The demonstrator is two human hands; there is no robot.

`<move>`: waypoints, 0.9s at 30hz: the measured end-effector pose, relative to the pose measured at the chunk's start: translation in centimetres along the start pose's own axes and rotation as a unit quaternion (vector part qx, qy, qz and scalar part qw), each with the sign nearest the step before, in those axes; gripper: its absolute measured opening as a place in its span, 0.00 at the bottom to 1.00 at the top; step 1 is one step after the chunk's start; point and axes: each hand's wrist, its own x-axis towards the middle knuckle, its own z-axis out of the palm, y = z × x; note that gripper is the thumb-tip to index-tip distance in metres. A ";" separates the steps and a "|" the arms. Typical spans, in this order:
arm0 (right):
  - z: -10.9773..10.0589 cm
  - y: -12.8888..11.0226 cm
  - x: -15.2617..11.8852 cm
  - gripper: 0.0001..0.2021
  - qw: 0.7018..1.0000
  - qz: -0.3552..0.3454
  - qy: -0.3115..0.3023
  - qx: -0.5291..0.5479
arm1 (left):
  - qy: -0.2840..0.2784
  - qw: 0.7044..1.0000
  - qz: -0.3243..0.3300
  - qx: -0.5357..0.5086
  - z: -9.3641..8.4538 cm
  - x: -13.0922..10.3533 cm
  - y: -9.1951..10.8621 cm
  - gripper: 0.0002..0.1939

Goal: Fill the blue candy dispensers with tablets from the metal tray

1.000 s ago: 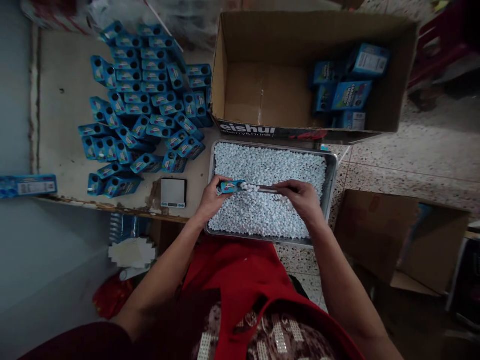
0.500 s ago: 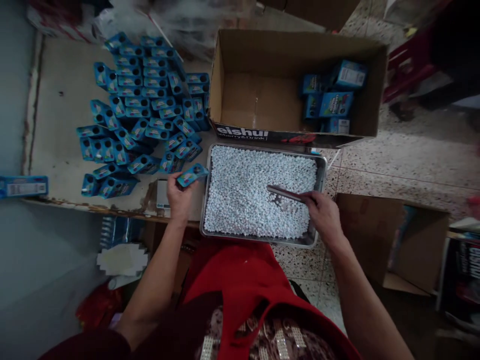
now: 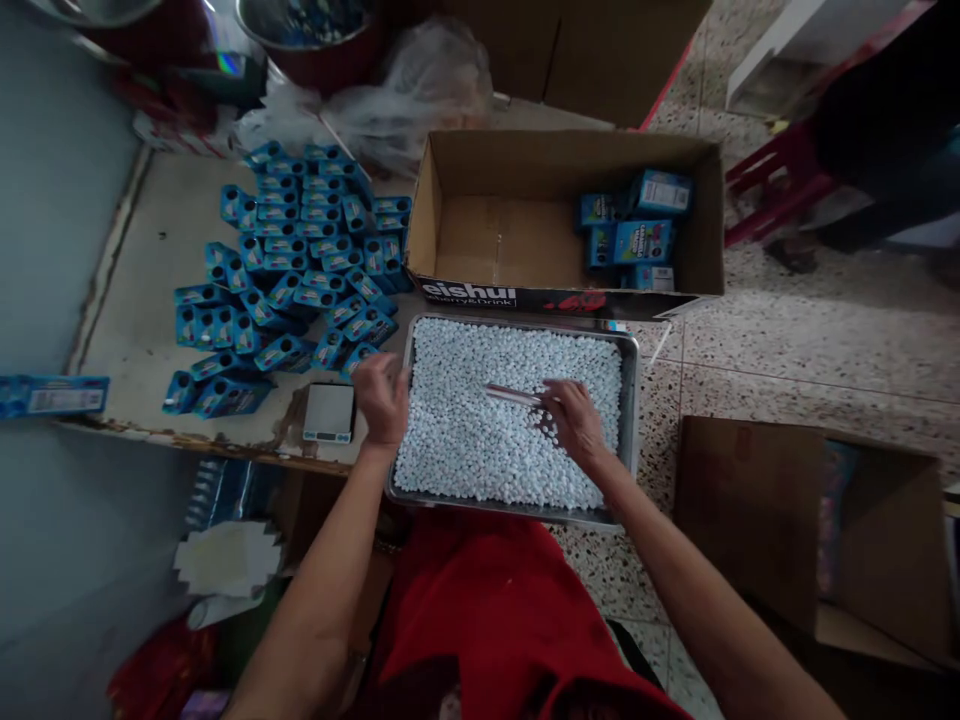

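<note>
A metal tray (image 3: 628,440) full of small round pale blue-white pellets (image 3: 480,450) is in front of me. My right hand (image 3: 574,415), closed, grips a long narrow metal utensil (image 3: 514,394) over the pellets; its exact kind is unclear. At the tray's left rim my left hand (image 3: 381,398) has its fingers curled in. A small blue box (image 3: 358,358) shows just past its knuckles, partly hidden; whether the hand touches it I cannot make out. Left of that hand lies a small digital scale (image 3: 328,412). Many blue boxes with round dark holes (image 3: 281,245) crowd the worktop beyond.
Behind the tray stands an open cardboard box (image 3: 465,235) with several blue boxes in its right end. Another open carton (image 3: 750,510) is at the right. One blue box (image 3: 64,396) lies at the far left. A person's dark-clothed leg (image 3: 885,190) is at upper right.
My view has shifted. My left hand, which held a blue box, has moved right to the tray rim, uncovering the scale. My right hand has moved left with the utensil over the pellets.
</note>
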 end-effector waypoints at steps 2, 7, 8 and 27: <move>1.3 -0.1 5.2 0.12 0.991 -0.110 -0.063 -0.035 | -0.080 0.994 0.075 0.022 2.6 1.8 0.8 0.21; 6.1 3.0 12.9 0.16 0.963 -0.187 -0.178 -0.072 | -0.124 0.988 0.090 0.030 8.7 5.4 -1.6 0.28; 6.9 3.8 12.9 0.17 0.964 -0.180 -0.180 -0.074 | -0.128 0.987 0.090 0.030 9.3 5.2 -2.2 0.29; 5.2 -2.5 -13.7 0.14 0.959 0.054 -0.222 0.168 | -0.465 0.748 0.466 0.092 -1.5 -11.9 -3.4 0.27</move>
